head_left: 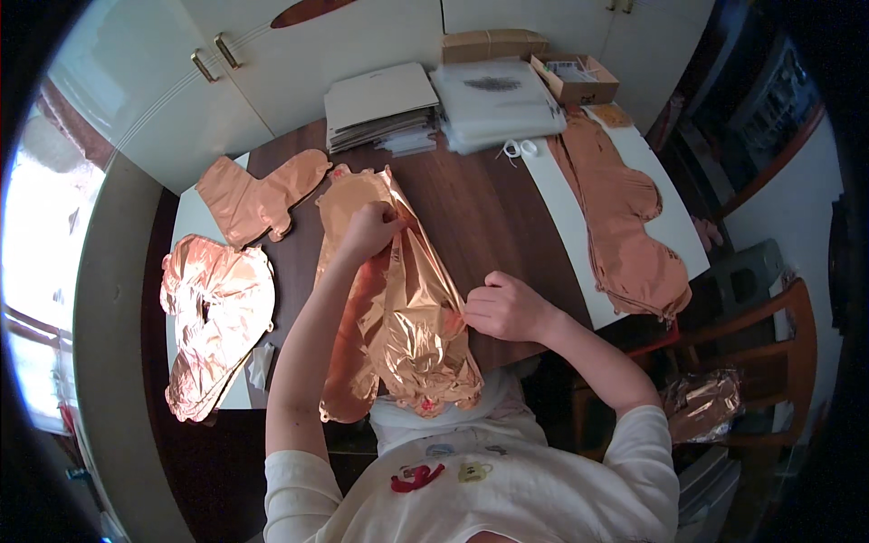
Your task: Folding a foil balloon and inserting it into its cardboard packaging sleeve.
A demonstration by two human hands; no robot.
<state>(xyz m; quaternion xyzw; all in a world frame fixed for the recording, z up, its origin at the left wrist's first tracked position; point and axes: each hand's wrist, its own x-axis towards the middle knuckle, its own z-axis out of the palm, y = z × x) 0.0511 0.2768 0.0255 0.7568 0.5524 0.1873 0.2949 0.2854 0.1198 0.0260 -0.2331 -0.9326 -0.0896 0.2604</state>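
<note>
Table [489, 213] dark wood, foil balloon [407, 308] lying crumpled at its near edge in front of the person. Left hand [369, 231] pinches the balloon's top fold, right hand [503, 308] closed on its right edge. Paper stack [380, 107] at the back.

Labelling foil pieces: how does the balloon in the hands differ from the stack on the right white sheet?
The held balloon is crumpled, shiny and pinched by both hands, left hand and right hand. The right stack lies flat, untouched, duller and longer, on the white sheet. Both are rose-gold foil, uninflated.
</note>
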